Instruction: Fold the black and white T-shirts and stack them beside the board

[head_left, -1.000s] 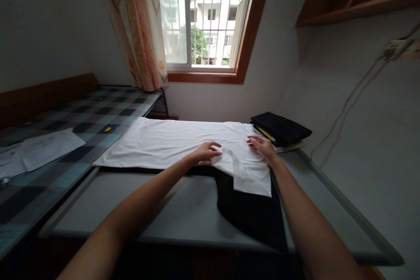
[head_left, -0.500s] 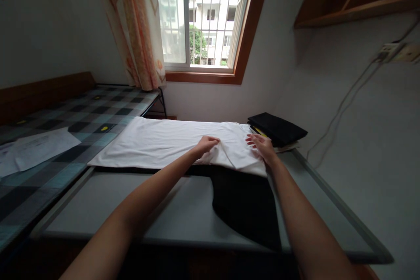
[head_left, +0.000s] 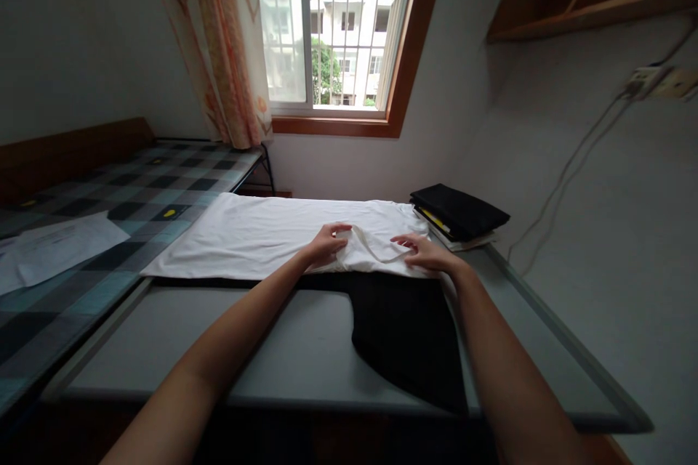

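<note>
A white T-shirt (head_left: 273, 225), folded into a long strip with soft wrinkles, lies across the table. With thumb and fingers closed, my left hand (head_left: 326, 243) pinches a raised edge of the cloth near its right part. My right hand (head_left: 428, 253) is at the shirt's right end, its thumb and fingers around the other end of that loose edge. Between the two hands the edge sags in a curve. Under the shirt, a black mat-like piece (head_left: 406, 338) with a curved outline sticks out toward me.
The grey table (head_left: 218, 349) has a raised rim. A black folded item (head_left: 461, 214) rests on papers at the back right. A checked bed (head_left: 70, 305) with paper sheets (head_left: 65, 247) adjoins on the left. Cables (head_left: 561, 167) hang down the right wall.
My left hand has moved slightly left with the pinched edge. My right hand has come inward and left onto the cloth, and the shirt's near right corner has drawn back from the black piece.
</note>
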`<state>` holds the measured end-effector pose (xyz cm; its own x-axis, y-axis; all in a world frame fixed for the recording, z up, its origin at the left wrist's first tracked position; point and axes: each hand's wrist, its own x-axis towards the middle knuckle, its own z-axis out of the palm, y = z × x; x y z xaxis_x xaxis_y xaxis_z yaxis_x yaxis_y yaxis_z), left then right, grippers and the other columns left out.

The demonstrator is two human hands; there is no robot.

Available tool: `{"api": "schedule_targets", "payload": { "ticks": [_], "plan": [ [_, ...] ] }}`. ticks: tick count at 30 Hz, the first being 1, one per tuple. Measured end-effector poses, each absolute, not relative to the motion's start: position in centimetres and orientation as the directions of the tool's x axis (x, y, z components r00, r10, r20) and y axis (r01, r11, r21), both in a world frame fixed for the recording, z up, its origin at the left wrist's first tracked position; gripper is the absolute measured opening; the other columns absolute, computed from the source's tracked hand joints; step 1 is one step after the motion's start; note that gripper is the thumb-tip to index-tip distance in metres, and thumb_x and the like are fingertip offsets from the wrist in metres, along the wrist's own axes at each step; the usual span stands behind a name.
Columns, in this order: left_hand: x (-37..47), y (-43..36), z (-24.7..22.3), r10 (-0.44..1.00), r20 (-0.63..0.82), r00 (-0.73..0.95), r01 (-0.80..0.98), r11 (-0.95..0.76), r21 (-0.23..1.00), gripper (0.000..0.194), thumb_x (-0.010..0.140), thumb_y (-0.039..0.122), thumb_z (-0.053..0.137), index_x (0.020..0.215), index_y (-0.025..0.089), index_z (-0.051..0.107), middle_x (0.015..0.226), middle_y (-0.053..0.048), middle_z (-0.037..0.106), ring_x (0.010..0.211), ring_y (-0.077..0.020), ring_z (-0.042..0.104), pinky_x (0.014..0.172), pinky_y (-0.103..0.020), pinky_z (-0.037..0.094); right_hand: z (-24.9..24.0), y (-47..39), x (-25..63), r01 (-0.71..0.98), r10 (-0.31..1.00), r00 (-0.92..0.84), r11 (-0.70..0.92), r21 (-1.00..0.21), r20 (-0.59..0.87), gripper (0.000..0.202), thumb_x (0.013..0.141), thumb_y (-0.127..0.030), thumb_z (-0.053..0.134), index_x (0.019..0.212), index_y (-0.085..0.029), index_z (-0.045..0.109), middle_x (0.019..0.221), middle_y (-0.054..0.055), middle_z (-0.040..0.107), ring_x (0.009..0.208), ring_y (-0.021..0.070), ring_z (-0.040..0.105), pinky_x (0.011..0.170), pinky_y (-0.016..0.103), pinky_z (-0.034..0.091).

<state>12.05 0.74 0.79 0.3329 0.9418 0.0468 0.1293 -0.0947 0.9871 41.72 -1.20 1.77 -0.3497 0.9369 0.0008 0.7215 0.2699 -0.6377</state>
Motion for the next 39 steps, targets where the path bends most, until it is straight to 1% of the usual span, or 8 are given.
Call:
{"api": "schedule_targets", "payload": {
  "ticks": [3, 9, 13, 20, 24, 27, 35, 39],
  "plan": [
    [11.4, 1.2, 1.0, 0.928, 0.101, 0.36, 0.137, -0.159, 0.978, 0.054, 0.063, 0.009, 0.063, 0.117, 0.013, 0.068, 0.111, -0.009, 0.068, 0.077, -0.0133, 0.06, 0.071, -0.025, 0.047, 1.5, -0.8, 41.4, 0.793, 0.96, -0.266, 0.27, -0.547, 0.088, 0.026, 0.074, -0.023, 0.059, 0.097, -0.02, 0.072, 0.093, 0.006, 0.072, 0.086, 0.0209, 0.065, 0.082, 0.032, 0.052],
    [10.3, 2.1, 0.8, 0.973, 0.004, 0.233, 0.273, -0.07, 0.96, 0.045, 0.067, 0.007, 0.055, 0.111, 0.006, 0.068, 0.055, 0.002, 0.056, 0.043, -0.0079, 0.047, 0.046, -0.02, 0.038, 1.3, -0.8, 39.5, 0.908, 0.907, 0.117, 0.067, -0.414, 0.403, 0.023, 0.086, -0.028, 0.049, 0.092, -0.019, 0.069, 0.089, 0.01, 0.07, 0.083, 0.0227, 0.064, 0.08, 0.034, 0.048],
    [10.5, 2.6, 0.5, 0.966, 0.101, 0.239, 0.464, -0.205, 0.862, 0.034, 0.069, 0.004, 0.055, 0.098, 0.01, 0.072, 0.068, -0.001, 0.065, 0.052, -0.0097, 0.055, 0.051, -0.021, 0.044, 1.9, -1.6, 38.1, 0.919, 0.929, 0.224, -0.101, -0.381, 0.295, 0.018, 0.086, -0.028, 0.055, 0.098, -0.021, 0.065, 0.081, 0.006, 0.07, 0.08, 0.0219, 0.065, 0.072, 0.03, 0.045],
    [11.2, 2.5, 0.2, 0.86, 0.359, 0.362, 0.612, -0.51, 0.605, 0.016, 0.08, 0.018, 0.062, 0.092, 0.016, 0.073, 0.088, -0.004, 0.07, 0.079, -0.0148, 0.061, 0.079, -0.026, 0.049, 1.8, -1.6, 37.5, 0.896, 0.99, -0.017, 0.078, -0.438, 0.14, 0.031, 0.09, -0.044, 0.051, 0.093, -0.02, 0.069, 0.075, 0.006, 0.072, 0.074, 0.0211, 0.066, 0.068, 0.029, 0.046],
    [11.2, 2.4, -0.2, 0.871, 0.366, 0.329, 0.634, -0.491, 0.598, 0.017, 0.082, 0.017, 0.059, 0.091, 0.016, 0.073, 0.09, -0.005, 0.07, 0.079, -0.0144, 0.062, 0.079, -0.026, 0.049, 1.0, -1.0, 37.3, 0.737, 0.966, -0.141, 0.25, -0.628, 0.218, 0.044, 0.089, -0.042, 0.051, 0.124, -0.017, 0.062, 0.109, 0.012, 0.072, 0.101, 0.0234, 0.066, 0.083, 0.033, 0.05],
    [11.2, 2.3, -0.4, 0.902, 0.378, 0.209, 0.687, -0.41, 0.599, 0.019, 0.082, 0.017, 0.057, 0.091, 0.018, 0.074, 0.089, -0.005, 0.071, 0.081, -0.0159, 0.063, 0.081, -0.027, 0.048, 0.7, -0.7, 36.9, 0.599, 0.935, -0.18, 0.35, -0.72, 0.305, 0.055, 0.089, -0.042, 0.049, 0.138, -0.019, 0.049, 0.142, 0.012, 0.052, 0.123, 0.0235, 0.055, 0.089, 0.034, 0.05],
    [11.0, 1.9, -0.5, 0.931, 0.341, 0.132, 0.758, -0.317, 0.571, 0.022, 0.08, 0.019, 0.058, 0.093, 0.019, 0.076, 0.087, -0.005, 0.072, 0.084, -0.0183, 0.063, 0.083, -0.029, 0.047, 2.5, -1.8, 38.3, 0.958, 0.972, 0.127, -0.068, -0.278, 0.198, 0.034, 0.091, -0.041, 0.046, 0.094, -0.019, 0.072, 0.105, 0.013, 0.071, 0.104, 0.0291, 0.062, 0.092, 0.045, 0.043],
    [11.0, 1.8, -0.3, 0.932, 0.332, 0.143, 0.754, -0.32, 0.574, 0.021, 0.08, 0.019, 0.059, 0.094, 0.019, 0.075, 0.087, -0.004, 0.072, 0.083, -0.0177, 0.062, 0.082, -0.028, 0.046, 2.6, -1.4, 40.2, 0.942, 0.969, 0.246, -0.235, -0.24, 0.017, 0.037, 0.086, -0.051, 0.052, 0.085, -0.02, 0.072, 0.094, 0.01, 0.072, 0.093, 0.0267, 0.065, 0.079, 0.036, 0.045]
  ]
}}
